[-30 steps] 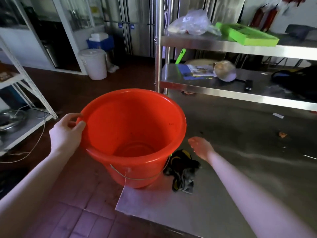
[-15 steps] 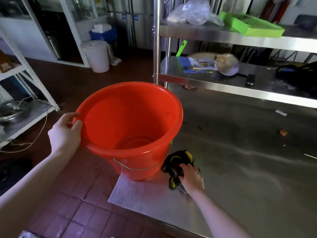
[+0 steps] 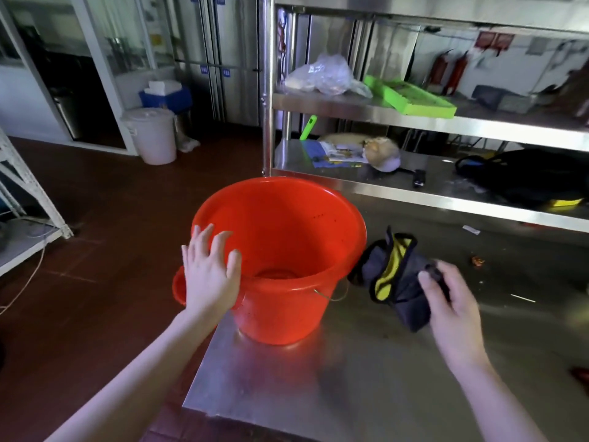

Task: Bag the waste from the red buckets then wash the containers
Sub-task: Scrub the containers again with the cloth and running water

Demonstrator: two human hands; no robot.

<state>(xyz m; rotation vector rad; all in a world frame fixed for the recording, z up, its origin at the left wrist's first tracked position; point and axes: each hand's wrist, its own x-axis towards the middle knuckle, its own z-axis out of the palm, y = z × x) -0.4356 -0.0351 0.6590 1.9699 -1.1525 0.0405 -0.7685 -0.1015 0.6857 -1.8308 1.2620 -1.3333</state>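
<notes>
An empty red bucket (image 3: pixel 287 237) stands upright at the left corner of the steel table (image 3: pixel 350 378), its wire handle hanging down. My left hand (image 3: pixel 208 275) lies flat against the bucket's near-left rim, fingers spread and straight. To the bucket's right, my right hand (image 3: pixel 452 304) grips a dark grey and yellow cloth (image 3: pixel 392 275) and holds it lifted off the table. Small dark specks dot the bucket's inner wall.
A steel shelf rack (image 3: pixel 414 122) rises behind the table with a plastic bag (image 3: pixel 322 74), a green tray (image 3: pixel 411 97) and a black bag (image 3: pixel 535 173) on it. A white lidded bin (image 3: pixel 153 135) stands on the red tile floor at left. Scraps (image 3: pixel 478 260) lie on the table.
My right hand has picked the cloth up from the table and moved it right of the bucket. My left hand has let go of the rim and now lies flat on it.
</notes>
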